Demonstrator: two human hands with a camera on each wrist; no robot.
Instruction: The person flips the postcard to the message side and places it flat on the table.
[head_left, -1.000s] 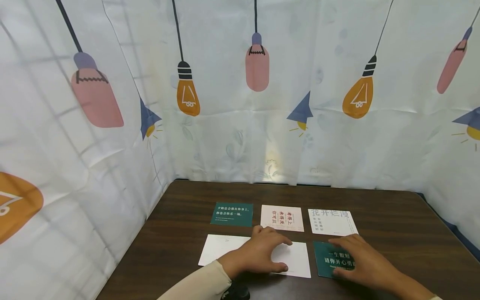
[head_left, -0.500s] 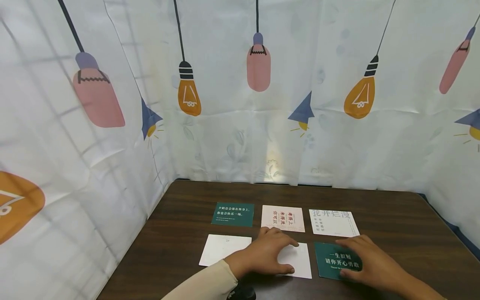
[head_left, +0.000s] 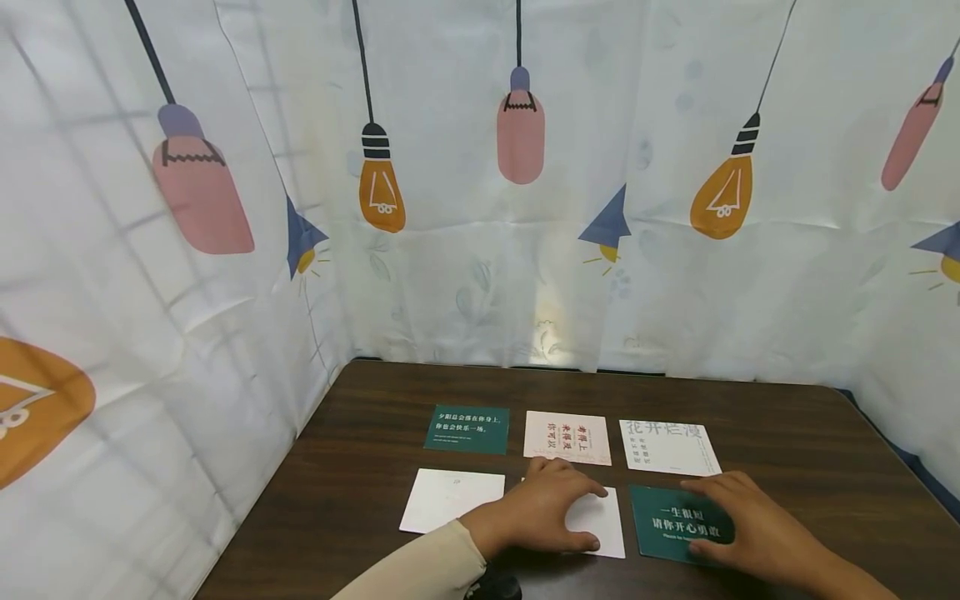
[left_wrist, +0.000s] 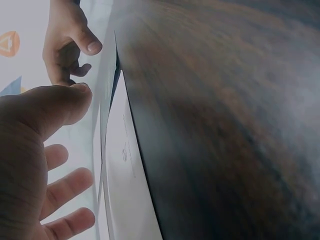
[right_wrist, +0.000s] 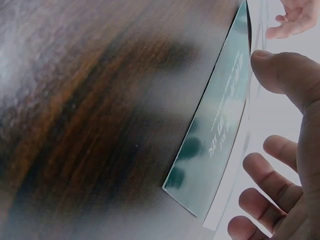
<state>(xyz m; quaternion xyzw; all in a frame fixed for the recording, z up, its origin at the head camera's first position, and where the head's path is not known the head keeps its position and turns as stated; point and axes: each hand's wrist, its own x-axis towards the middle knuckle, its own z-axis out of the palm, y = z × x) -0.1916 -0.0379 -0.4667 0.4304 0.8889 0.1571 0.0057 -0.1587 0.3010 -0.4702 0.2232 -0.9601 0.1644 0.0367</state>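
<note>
Flat postcards lie in two rows on the dark wooden table. My left hand (head_left: 546,510) is over the white card (head_left: 606,523) in the near row's middle, covering part of it. Its thumb and fingers are spread and loosely bent, with nothing held. Over the right edge of a dark green card (head_left: 667,518) with white writing is my right hand (head_left: 753,527), also relaxed. In the right wrist view its thumb and fingers stand apart beside the green card (right_wrist: 215,130). The left wrist view shows a white card (left_wrist: 125,170) beside the left hand, not gripped.
Another blank-looking white card (head_left: 450,498) lies at near left. Behind are a green card (head_left: 467,429), a pinkish card with red characters (head_left: 567,437) and a white card with grey characters (head_left: 669,450). A patterned curtain (head_left: 450,275) surrounds the table (head_left: 337,467). A black object (head_left: 495,587) sits below the left sleeve.
Both hands have drifted slightly to the right, baring more of the near green card. The cards keep their places on the table, and the head view has shifted a little.
</note>
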